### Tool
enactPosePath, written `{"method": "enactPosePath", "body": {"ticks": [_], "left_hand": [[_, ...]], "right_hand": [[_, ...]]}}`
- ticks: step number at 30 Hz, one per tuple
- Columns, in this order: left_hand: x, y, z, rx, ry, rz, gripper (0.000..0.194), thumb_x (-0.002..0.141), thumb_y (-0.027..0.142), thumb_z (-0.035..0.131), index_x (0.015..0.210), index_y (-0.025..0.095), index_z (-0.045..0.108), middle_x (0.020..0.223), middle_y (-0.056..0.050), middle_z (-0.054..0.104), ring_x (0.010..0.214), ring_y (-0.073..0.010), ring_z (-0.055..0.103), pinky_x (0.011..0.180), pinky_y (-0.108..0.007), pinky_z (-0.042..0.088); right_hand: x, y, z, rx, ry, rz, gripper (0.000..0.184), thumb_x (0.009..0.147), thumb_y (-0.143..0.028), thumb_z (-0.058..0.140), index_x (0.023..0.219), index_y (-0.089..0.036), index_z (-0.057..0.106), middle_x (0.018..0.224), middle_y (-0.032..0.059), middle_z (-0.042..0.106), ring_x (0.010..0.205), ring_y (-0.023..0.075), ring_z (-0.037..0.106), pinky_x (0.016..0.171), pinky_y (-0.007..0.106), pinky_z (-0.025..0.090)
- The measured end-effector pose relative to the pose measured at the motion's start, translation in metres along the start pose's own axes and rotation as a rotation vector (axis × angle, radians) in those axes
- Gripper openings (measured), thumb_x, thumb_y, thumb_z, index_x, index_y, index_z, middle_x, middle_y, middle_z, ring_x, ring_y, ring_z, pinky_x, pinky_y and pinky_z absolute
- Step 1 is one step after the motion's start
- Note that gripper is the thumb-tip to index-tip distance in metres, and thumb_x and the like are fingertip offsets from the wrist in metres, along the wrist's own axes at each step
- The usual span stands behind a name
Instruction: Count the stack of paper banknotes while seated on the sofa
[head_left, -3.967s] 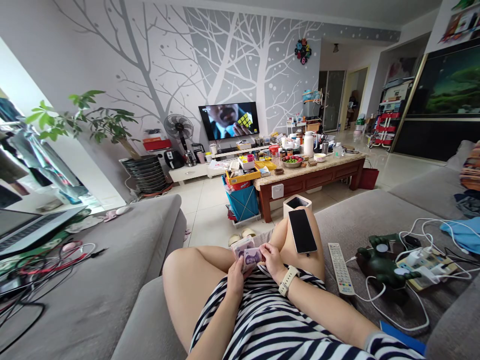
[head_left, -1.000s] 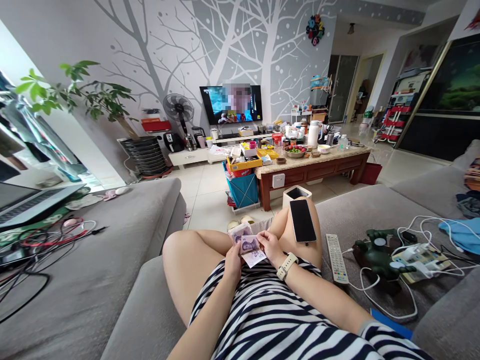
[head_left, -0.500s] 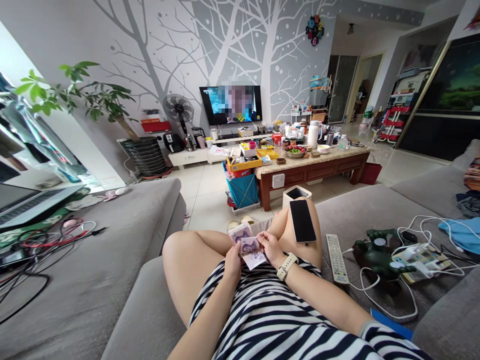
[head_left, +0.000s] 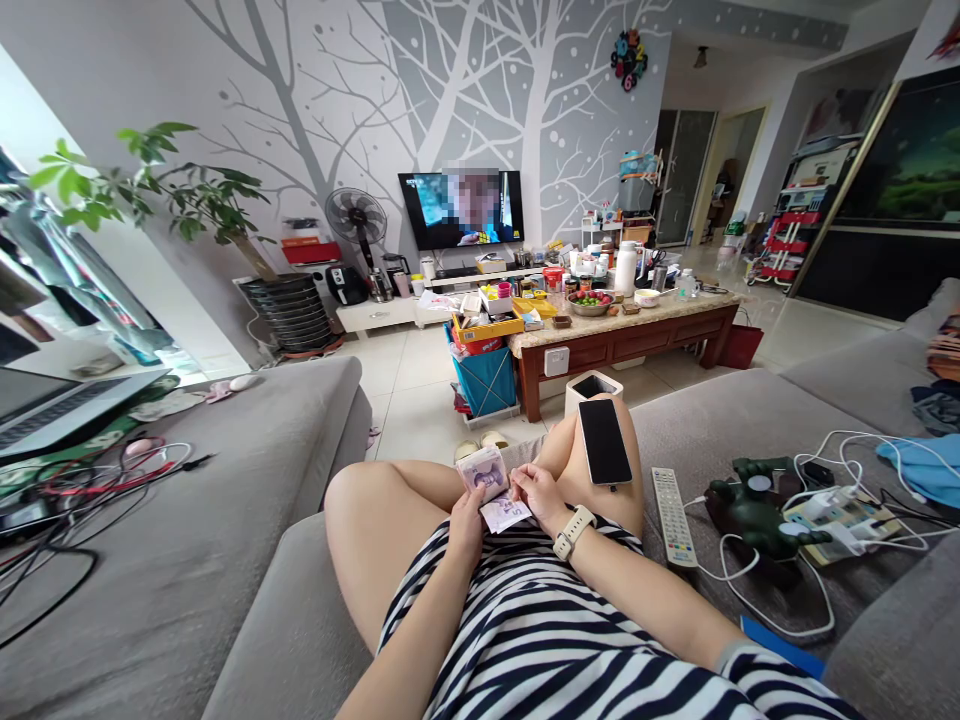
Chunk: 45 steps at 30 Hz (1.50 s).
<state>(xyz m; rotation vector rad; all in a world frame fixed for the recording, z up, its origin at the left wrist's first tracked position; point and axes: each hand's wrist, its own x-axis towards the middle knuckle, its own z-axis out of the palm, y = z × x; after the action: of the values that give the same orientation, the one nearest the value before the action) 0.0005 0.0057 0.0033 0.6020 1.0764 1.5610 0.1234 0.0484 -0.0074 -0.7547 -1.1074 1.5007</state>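
Note:
A folded wad of purple banknotes (head_left: 484, 472) is gripped in my left hand (head_left: 468, 522) above my lap. The lower part of the notes (head_left: 505, 512) hangs down toward me, showing a figure 5. My right hand (head_left: 537, 492), with a pale watch on its wrist, is closed in a pinch at the right edge of the notes. What lies between its fingertips is too small to make out. On my right thigh rests a smartphone (head_left: 604, 442) with a dark screen.
To my right on the grey sofa lie a remote control (head_left: 674, 518), a dark green figure (head_left: 756, 510) and a power strip (head_left: 844, 525) with white cables. A laptop (head_left: 67, 410) and tangled cables are at left. A loaded coffee table (head_left: 637, 330) and white bin (head_left: 595, 385) stand ahead.
The note that stood raised between both hands has dropped down toward me, uncovering the upper wad. My right hand stays close to the notes' right edge; the phone has not moved.

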Motion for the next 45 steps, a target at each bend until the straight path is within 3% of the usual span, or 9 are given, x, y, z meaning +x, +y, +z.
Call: {"method": "enactPosePath", "body": {"ticks": [8, 13, 20, 26, 45], "left_hand": [[-0.002, -0.002, -0.002, 0.033, -0.019, 0.004, 0.027, 0.062, 0.026, 0.073, 0.084, 0.012, 0.066, 0.075, -0.007, 0.073, 0.068, -0.0206, 0.068, 0.071, -0.033, 0.052], [-0.001, -0.004, -0.005, 0.048, -0.019, 0.001, 0.029, 0.058, 0.026, 0.075, 0.081, 0.013, 0.065, 0.072, -0.004, 0.072, 0.064, -0.0193, 0.067, 0.068, -0.032, 0.052], [0.007, -0.009, -0.01, 0.038, -0.021, 0.009, 0.027, 0.068, 0.034, 0.069, 0.084, 0.012, 0.066, 0.073, -0.007, 0.073, 0.068, -0.0221, 0.068, 0.069, -0.035, 0.054], [0.013, -0.012, -0.013, 0.033, -0.007, 0.041, 0.033, 0.074, 0.04, 0.063, 0.09, 0.011, 0.067, 0.081, -0.009, 0.074, 0.078, -0.024, 0.069, 0.074, -0.034, 0.053], [0.001, -0.002, 0.0, 0.072, 0.054, 0.024, 0.026, 0.079, 0.036, 0.057, 0.086, 0.013, 0.066, 0.077, -0.009, 0.074, 0.074, -0.024, 0.07, 0.073, -0.036, 0.055]], "right_hand": [[0.002, -0.001, -0.001, -0.04, 0.096, -0.028, 0.032, 0.066, -0.046, 0.07, 0.069, -0.02, 0.051, 0.055, -0.0047, 0.052, 0.05, 0.0111, 0.046, 0.049, 0.023, 0.035], [0.001, -0.002, 0.0, -0.074, 0.095, -0.026, 0.034, 0.067, -0.048, 0.068, 0.064, -0.019, 0.05, 0.048, -0.0055, 0.046, 0.046, 0.0107, 0.042, 0.044, 0.023, 0.03], [-0.001, -0.005, 0.0, -0.088, 0.094, -0.045, 0.032, 0.067, -0.046, 0.068, 0.063, -0.018, 0.051, 0.053, -0.0054, 0.048, 0.046, 0.0084, 0.038, 0.044, 0.022, 0.029], [-0.004, -0.009, 0.001, -0.058, 0.034, -0.019, 0.032, 0.07, -0.048, 0.063, 0.064, -0.02, 0.049, 0.043, -0.0091, 0.037, 0.039, 0.0077, 0.03, 0.04, 0.022, 0.022], [-0.003, -0.008, 0.001, 0.012, -0.005, 0.023, 0.029, 0.066, -0.045, 0.067, 0.069, -0.019, 0.055, 0.05, -0.0067, 0.044, 0.044, 0.0087, 0.034, 0.045, 0.022, 0.026]]}}
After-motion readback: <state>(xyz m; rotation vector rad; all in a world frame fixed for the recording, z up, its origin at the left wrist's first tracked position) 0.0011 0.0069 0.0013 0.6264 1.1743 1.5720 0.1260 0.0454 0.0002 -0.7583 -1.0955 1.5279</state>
